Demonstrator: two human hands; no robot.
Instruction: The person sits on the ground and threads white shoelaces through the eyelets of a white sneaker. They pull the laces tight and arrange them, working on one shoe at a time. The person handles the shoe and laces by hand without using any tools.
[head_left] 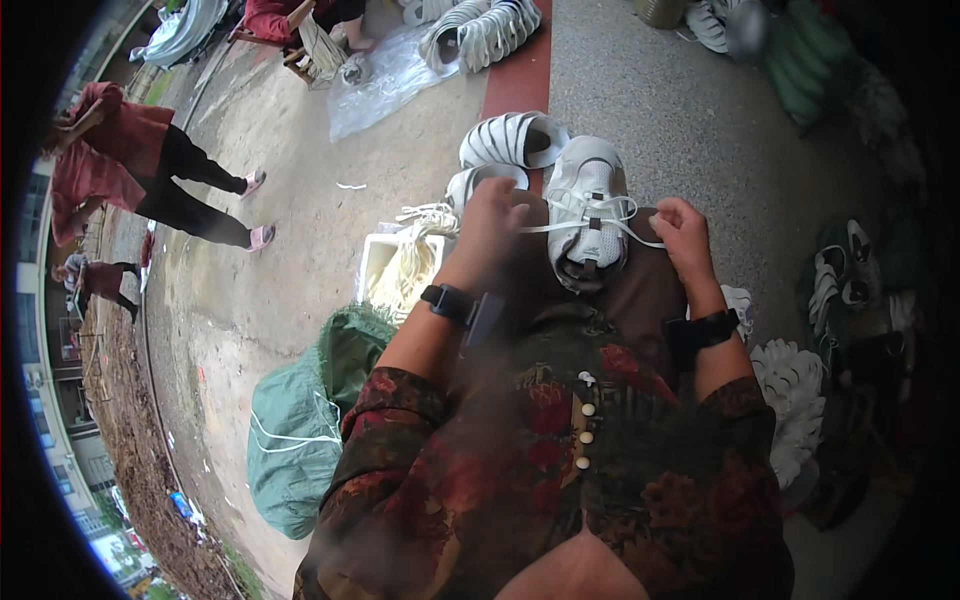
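Note:
A white and grey sneaker (590, 170) rests on my lap between my hands, its toe pointing away from me. Its white shoelace (568, 227) crosses over the tongue, with strands stretched out to both sides and a loop on the right. My left hand (488, 222) is closed at the left strand, slightly blurred. On the other side my right hand (684, 238) pinches the right strand between thumb and fingers. Just beyond my left hand, a row of nested white shoes (505, 140) stands beside the sneaker's toe.
A white box (375, 262) of loose laces and a green sack (290, 430) sit at my left. More stacked white shoes (790, 400) lie at my right. Clear plastic sheeting (375, 85) is on the ground ahead. A person (150, 160) in red stands far left.

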